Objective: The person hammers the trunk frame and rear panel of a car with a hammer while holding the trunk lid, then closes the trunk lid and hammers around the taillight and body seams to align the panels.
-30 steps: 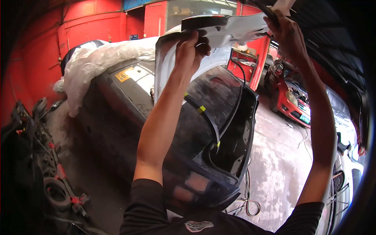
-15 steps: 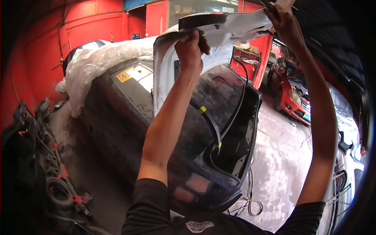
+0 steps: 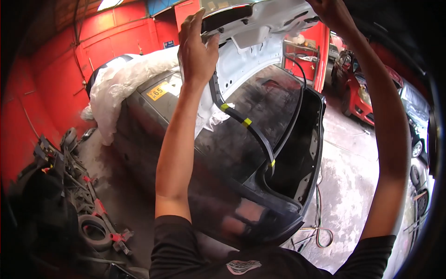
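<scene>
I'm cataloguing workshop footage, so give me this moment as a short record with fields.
Setting: workshop with red walls
Main vehicle: dark car, rear compartment open
Left hand: at the edge of the raised lid; firmness of grip unclear
Right hand: raised, partly cut off by the picture's top edge; anything held cannot be seen
Strip: black strip marked with yellow tape
Covering: plastic sheet draped over the car
Background right: red car
Lower left: tyre on the floor
</scene>
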Demonstrator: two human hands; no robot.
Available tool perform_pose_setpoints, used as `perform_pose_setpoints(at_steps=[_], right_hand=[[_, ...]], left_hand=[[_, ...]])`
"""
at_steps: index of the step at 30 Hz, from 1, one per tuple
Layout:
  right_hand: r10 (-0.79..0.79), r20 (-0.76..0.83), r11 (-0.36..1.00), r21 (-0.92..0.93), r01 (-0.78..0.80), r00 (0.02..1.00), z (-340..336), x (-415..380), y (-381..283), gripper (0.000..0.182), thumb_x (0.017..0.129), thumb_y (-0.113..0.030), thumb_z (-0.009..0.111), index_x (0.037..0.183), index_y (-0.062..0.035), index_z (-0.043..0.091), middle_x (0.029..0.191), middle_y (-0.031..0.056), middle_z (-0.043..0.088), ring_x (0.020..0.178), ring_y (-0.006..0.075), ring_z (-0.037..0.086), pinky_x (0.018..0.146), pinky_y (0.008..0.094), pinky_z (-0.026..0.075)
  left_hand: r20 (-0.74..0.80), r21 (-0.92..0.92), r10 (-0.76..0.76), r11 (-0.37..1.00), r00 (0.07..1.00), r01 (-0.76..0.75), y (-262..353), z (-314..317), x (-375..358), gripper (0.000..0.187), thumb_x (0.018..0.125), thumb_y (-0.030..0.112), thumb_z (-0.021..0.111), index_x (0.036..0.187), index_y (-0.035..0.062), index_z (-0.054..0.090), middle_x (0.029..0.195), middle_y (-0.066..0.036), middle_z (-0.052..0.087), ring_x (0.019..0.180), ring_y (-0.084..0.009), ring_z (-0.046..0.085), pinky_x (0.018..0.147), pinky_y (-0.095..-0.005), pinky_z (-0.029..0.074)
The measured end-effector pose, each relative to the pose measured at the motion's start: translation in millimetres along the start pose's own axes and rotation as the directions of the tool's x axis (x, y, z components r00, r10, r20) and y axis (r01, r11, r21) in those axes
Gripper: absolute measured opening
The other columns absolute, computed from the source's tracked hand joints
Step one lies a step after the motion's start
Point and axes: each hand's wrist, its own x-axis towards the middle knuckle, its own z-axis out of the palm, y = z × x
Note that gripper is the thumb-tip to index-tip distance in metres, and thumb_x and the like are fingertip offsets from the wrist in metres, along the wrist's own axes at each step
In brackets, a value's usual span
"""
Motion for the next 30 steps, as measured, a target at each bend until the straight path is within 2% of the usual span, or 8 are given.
perform_pose_setpoints(at_steps=[6, 9, 16, 18, 20, 22, 25, 30], right_hand=[[0.027, -0.287, 1.000, 0.013, -0.024, 0.958, 5, -39, -4, 0.036, 0.098, -0.022, 0.054, 0.131, -0.0099, 0.063, 0.106, 0.0223, 0.066, 0.097, 0.0390, 0.064, 0.083, 0.0492, 0.049], [0.388, -0.091, 0.920, 0.103, -0.378, 0.917, -2, -88, -22, 0.036, 0.101, -0.030, 0.063, 0.123, -0.0019, 0.063, 0.081, 0.0215, 0.065, 0.074, 0.0402, 0.067, 0.066, 0.0447, 0.050], [0.327, 0.231, 0.883, 0.270, -0.384, 0.916, -8, -235, -65, 0.038, 0.094, -0.013, 0.069, 0.130, -0.0021, 0.061, 0.082, 0.0218, 0.069, 0.070, 0.0386, 0.070, 0.063, 0.0430, 0.053], [0.465, 0.476, 0.754, 0.229, -0.616, 0.747, -9, -284, -81, 0.040, 0.093, -0.012, 0.069, 0.132, -0.0043, 0.061, 0.087, 0.0241, 0.070, 0.077, 0.0398, 0.072, 0.067, 0.0422, 0.054], [0.538, 0.596, 0.557, 0.279, -0.782, 0.596, -7, -327, -97, 0.040, 0.094, -0.012, 0.069, 0.131, 0.0006, 0.060, 0.084, 0.0235, 0.068, 0.070, 0.0273, 0.068, 0.067, 0.0391, 0.052], [0.560, 0.645, 0.470, 0.270, -0.841, 0.520, 7, -384, -99, 0.037, 0.094, -0.017, 0.069, 0.125, 0.0026, 0.064, 0.072, 0.0106, 0.060, 0.061, 0.0168, 0.051, 0.058, 0.0352, 0.044], [0.619, 0.755, 0.002, 0.277, -0.961, 0.219, 12, -420, -122, 0.028, 0.097, -0.030, 0.066, 0.100, -0.0022, 0.063, 0.067, -0.0009, 0.051, 0.057, 0.0073, 0.045, 0.050, 0.0282, 0.036], [0.609, 0.793, -0.278, 0.246, -0.929, 0.028, 1, -459, -143, 0.034, 0.099, -0.027, 0.064, 0.120, -0.0003, 0.061, 0.064, -0.0026, 0.050, 0.045, 0.0051, 0.042, 0.040, 0.0241, 0.030]], left_hand=[[0.208, -0.046, -0.107, 0.992, 0.972, 0.119, -9, 7, 6, 0.063, 0.084, 0.000, 0.073, 0.143, 0.0100, 0.052, 0.143, -0.014, 0.056, 0.129, -0.0314, 0.058, 0.104, -0.0405, 0.050], [0.173, 0.029, -0.068, 0.998, 0.983, 0.064, -10, 12, 6, 0.061, 0.084, 0.000, 0.074, 0.140, 0.0087, 0.053, 0.139, -0.014, 0.059, 0.126, -0.0296, 0.060, 0.099, -0.0393, 0.053], [0.261, -0.188, -0.260, 0.931, 0.930, 0.313, -18, 4, 6, 0.057, 0.088, -0.003, 0.071, 0.141, 0.0065, 0.052, 0.119, -0.014, 0.070, 0.108, -0.0212, 0.069, 0.096, -0.0334, 0.052], [0.278, -0.302, -0.269, 0.887, 0.922, 0.349, -28, 1, 5, 0.056, 0.088, -0.005, 0.069, 0.141, 0.0055, 0.053, 0.117, -0.014, 0.071, 0.108, -0.0212, 0.068, 0.095, -0.0329, 0.052], [0.249, -0.266, -0.254, 0.910, 0.935, 0.318, -33, 2, 4, 0.053, 0.086, -0.006, 0.068, 0.137, 0.0018, 0.056, 0.106, -0.016, 0.075, 0.094, -0.0211, 0.073, 0.086, -0.0309, 0.053], [0.233, -0.238, -0.279, 0.913, 0.932, 0.333, -28, 0, 1, 0.051, 0.087, -0.005, 0.068, 0.136, 0.0000, 0.057, 0.105, -0.017, 0.076, 0.094, -0.0201, 0.072, 0.086, -0.0305, 0.053], [0.289, -0.180, -0.303, 0.915, 0.908, 0.362, -28, -6, 2, 0.051, 0.089, -0.003, 0.067, 0.138, -0.0009, 0.055, 0.111, -0.017, 0.074, 0.100, -0.0203, 0.070, 0.090, -0.0315, 0.052], [0.273, -0.311, -0.346, 0.851, 0.898, 0.423, -17, -8, 2, 0.052, 0.091, -0.001, 0.067, 0.141, 0.0043, 0.056, 0.121, -0.018, 0.071, 0.111, -0.0196, 0.067, 0.100, -0.0323, 0.049]])
